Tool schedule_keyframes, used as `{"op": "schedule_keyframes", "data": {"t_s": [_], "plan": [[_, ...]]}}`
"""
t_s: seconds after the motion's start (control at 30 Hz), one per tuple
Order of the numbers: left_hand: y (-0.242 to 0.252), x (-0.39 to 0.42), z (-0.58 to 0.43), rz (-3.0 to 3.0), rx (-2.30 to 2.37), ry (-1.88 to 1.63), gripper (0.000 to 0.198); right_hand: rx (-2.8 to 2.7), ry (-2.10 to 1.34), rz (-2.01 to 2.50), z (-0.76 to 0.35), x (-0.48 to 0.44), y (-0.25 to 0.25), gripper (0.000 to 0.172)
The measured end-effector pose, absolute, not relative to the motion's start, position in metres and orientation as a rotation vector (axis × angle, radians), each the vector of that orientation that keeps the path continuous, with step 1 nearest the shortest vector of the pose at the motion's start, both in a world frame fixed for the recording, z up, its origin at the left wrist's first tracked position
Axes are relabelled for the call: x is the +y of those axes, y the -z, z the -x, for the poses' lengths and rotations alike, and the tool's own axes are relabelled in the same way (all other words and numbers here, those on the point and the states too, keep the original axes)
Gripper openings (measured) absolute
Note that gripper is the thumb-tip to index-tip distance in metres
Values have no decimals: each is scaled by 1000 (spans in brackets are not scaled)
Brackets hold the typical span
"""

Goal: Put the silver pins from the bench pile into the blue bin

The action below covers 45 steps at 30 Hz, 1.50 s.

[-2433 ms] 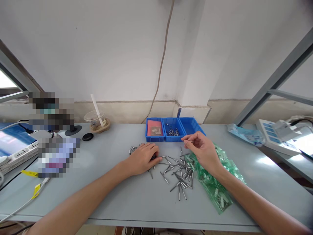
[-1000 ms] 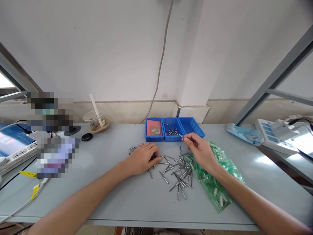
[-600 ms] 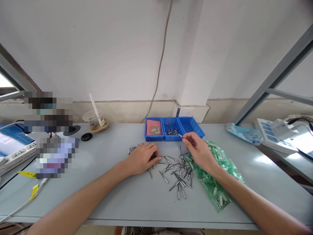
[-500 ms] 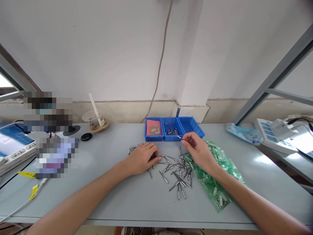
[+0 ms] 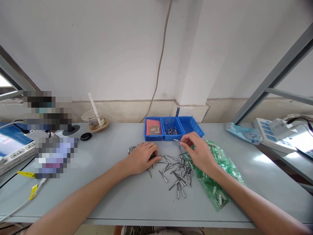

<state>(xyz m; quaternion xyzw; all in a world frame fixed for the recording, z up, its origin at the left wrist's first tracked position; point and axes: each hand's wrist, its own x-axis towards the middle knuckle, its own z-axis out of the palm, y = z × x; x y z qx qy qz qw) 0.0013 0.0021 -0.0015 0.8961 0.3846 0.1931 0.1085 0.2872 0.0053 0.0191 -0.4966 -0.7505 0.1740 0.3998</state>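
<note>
My right hand [image 5: 199,151] pinches one slim metal pin [image 5: 176,140] between thumb and fingertips, just in front of the blue bins. The pin points left, its near end hidden by the fingers. My left hand [image 5: 141,158] rests on the table, its fingers curled over several metal pins that show by the thumb and past the knuckles. Between the hands lies a loose heap of metal pins [image 5: 181,173], each with a thin and a thicker part. A green plastic bag [image 5: 218,173] with more pieces inside lies under my right wrist.
Three joined blue bins [image 5: 171,137] stand at the back: a red packet [image 5: 153,125] in the left, pins in the middle. To the left are a plastic cup [image 5: 91,117], a black round lid [image 5: 86,136] and a power strip [image 5: 18,153]. A blue packet [image 5: 244,132] lies right.
My right hand has turned slightly, and the pin in its fingertips now lies more level and shows further to the left. The left hand stays in place.
</note>
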Motion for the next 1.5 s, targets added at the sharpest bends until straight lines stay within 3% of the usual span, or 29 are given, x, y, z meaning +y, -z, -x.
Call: {"op": "schedule_keyframes", "data": {"t_s": [0.13, 0.37, 0.63, 0.83, 1.03, 1.2, 1.33, 1.5], "plan": [[2, 2, -2, -2638, 1139, -555, 25, -1793, -660, 1251, -286, 6, -19, 19], [1, 2, -2, -2650, 1123, -569, 27, -1478, -1207, 1199, -286, 8, -24, 43], [0, 1, -2, -2635, 1131, -547, 25, -1090, -1506, 1058, -294, 17, -17, 42], [-2, 0, -2, -2617, 1136, -516, 24, -1230, -1337, 1127, -294, 17, -17, 39], [-2, 1, -3, -2618, 1141, -519, 24, -1747, -640, 1305, -288, 7, -20, 23], [-2, 1, -2, -2612, 1140, -515, 23, -2008, -320, 1209, -286, 0, -20, 10], [-3, 1, -3, -2613, 1146, -514, 24, -1958, -451, 1214, -285, 0, -21, 14], [-2, 2, -3, -2620, 1139, -517, 24, -1494, -1135, 1296, -288, 6, -22, 37]]}}
